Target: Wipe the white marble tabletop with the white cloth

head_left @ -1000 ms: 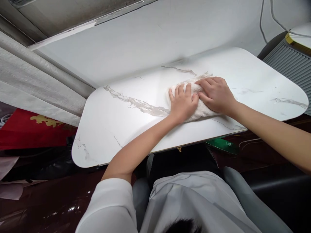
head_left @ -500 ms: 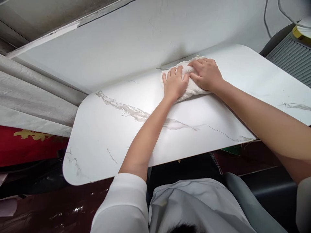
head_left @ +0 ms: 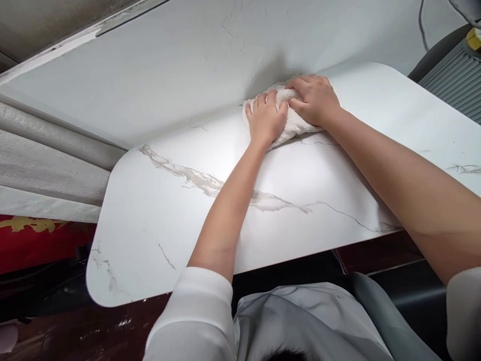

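Note:
A folded white towel (head_left: 300, 123) lies on the marble-patterned white tabletop (head_left: 180, 220), close to the wall side. On its left part presses my left hand (head_left: 267, 118), fingers curled over the cloth. My right hand (head_left: 315, 100) grips the right part, its thumb near the left hand's thumb. Both arms are stretched forward across the table. The underside of the towel is hidden, and the hands cover much of its top.
A white wall (head_left: 180, 65) runs along the table's far edge. Pale pipe-like rolls (head_left: 52, 155) stand at the left, above a red cloth with a gold pattern (head_left: 41, 240). A grey ribbed object (head_left: 454, 80) is at the far right. Dark reddish floor (head_left: 90, 331) shows below.
Both hands and the towel have shifted slightly farther toward the wall along the tabletop. The view has also moved a little. The grip on the towel looks the same.

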The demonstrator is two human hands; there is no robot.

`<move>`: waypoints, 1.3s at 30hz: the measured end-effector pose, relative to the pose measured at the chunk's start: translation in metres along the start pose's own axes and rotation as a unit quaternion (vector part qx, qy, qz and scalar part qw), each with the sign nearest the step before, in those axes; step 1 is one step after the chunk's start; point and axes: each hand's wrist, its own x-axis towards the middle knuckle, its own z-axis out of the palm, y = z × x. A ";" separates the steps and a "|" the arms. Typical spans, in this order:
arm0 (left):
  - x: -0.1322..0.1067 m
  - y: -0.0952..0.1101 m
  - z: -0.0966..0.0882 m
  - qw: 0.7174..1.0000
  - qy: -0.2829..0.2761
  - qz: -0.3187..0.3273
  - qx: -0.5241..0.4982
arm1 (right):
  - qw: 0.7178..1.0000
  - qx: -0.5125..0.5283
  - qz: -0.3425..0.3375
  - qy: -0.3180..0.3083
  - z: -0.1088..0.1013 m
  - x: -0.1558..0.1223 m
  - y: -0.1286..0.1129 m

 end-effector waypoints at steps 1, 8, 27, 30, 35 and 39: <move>0.001 0.000 0.000 1.000 0.001 -0.002 0.000 | 1.000 0.002 -0.002 0.001 0.000 0.001 0.000; 0.004 0.000 -0.001 1.000 0.013 0.003 0.021 | 0.997 0.041 -0.054 0.042 0.001 0.002 0.008; 0.032 -0.011 0.007 0.998 -0.046 -0.022 0.032 | 0.999 0.002 -0.042 0.023 0.000 0.015 0.005; 0.031 -0.011 0.004 0.999 -0.025 -0.018 0.029 | 0.999 -0.002 -0.041 0.022 0.000 0.017 0.005; 0.027 -0.009 0.001 0.998 0.008 0.002 0.056 | 0.999 -0.005 -0.033 0.024 0.001 0.020 0.005; 0.027 -0.010 0.004 0.999 0.008 -0.002 0.054 | 0.999 0.004 -0.020 0.027 0.002 0.019 0.005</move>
